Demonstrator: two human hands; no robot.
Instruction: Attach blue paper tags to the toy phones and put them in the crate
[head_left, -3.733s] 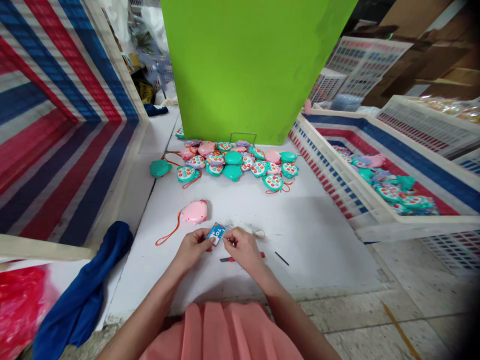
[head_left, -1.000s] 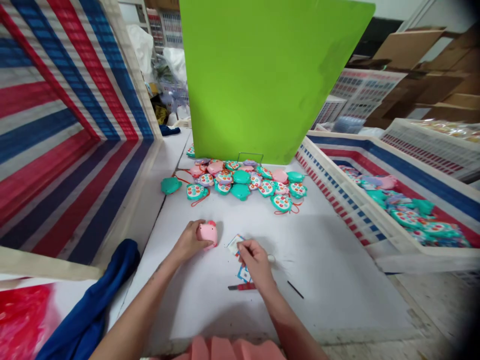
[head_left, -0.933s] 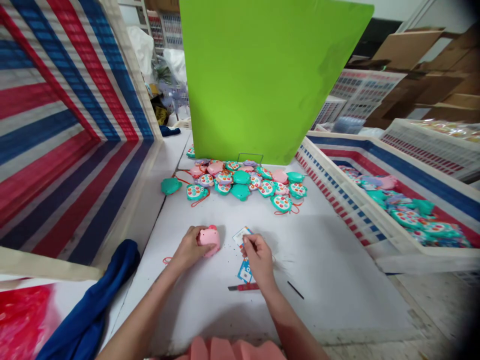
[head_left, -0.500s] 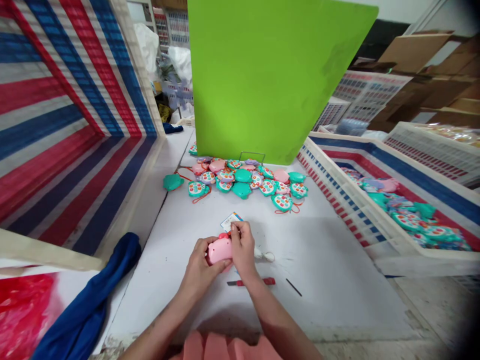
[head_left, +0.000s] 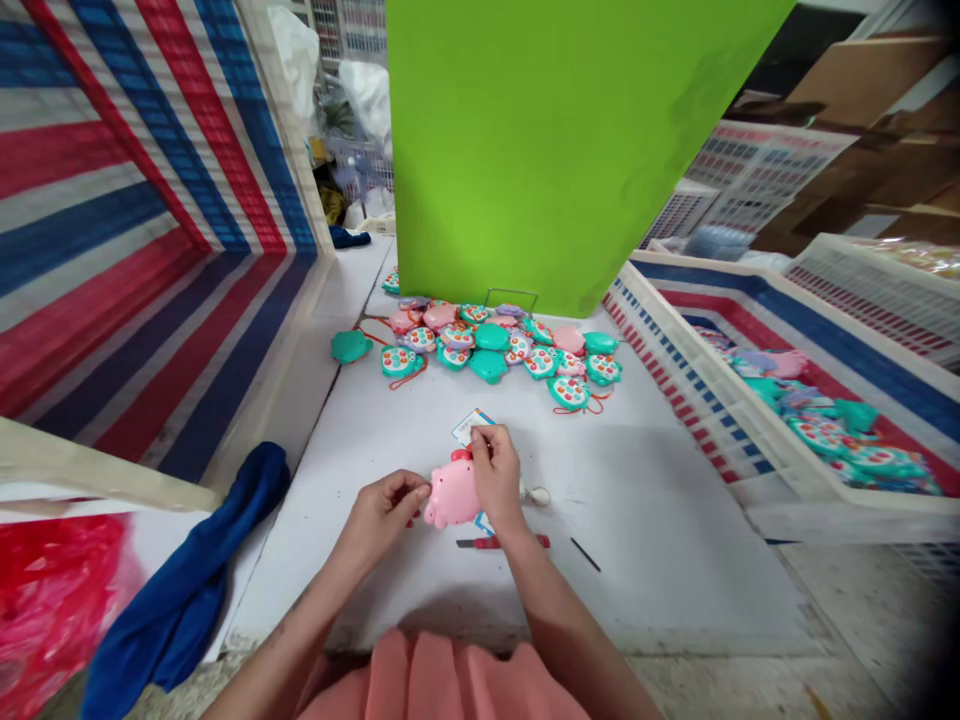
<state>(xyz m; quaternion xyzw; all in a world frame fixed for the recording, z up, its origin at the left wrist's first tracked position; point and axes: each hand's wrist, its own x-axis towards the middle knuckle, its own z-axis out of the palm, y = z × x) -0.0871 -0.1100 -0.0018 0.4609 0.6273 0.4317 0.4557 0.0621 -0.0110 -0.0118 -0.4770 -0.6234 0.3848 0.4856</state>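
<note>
A pink animal-shaped plastic toy (head_left: 452,495) is held over the table with its plain side up. Around its right end my right hand (head_left: 498,478) is closed, thumb and forefinger pinched near a red part at the top. My left hand (head_left: 381,512) is closed in a pinch at the toy's left edge; a small red bit shows under its fingers, but what they grip is unclear. Just beyond the right fingertips lies a printed card (head_left: 466,425). A red-handled utility knife (head_left: 487,543) lies below the toy, partly behind my right wrist.
Several turtle-like toys (head_left: 491,338) with cords are heaped before a green board (head_left: 555,140). A thin black stick (head_left: 586,555) lies on the table's right. A striped-lined crate (head_left: 739,455) with toys stands right; another striped crate (head_left: 259,340) and blue cloth (head_left: 195,590) are left.
My left hand has loosened its hold around the toy and moved left to a pinch at its edge. The toy has turned slightly in my right hand. The view has shifted a little.
</note>
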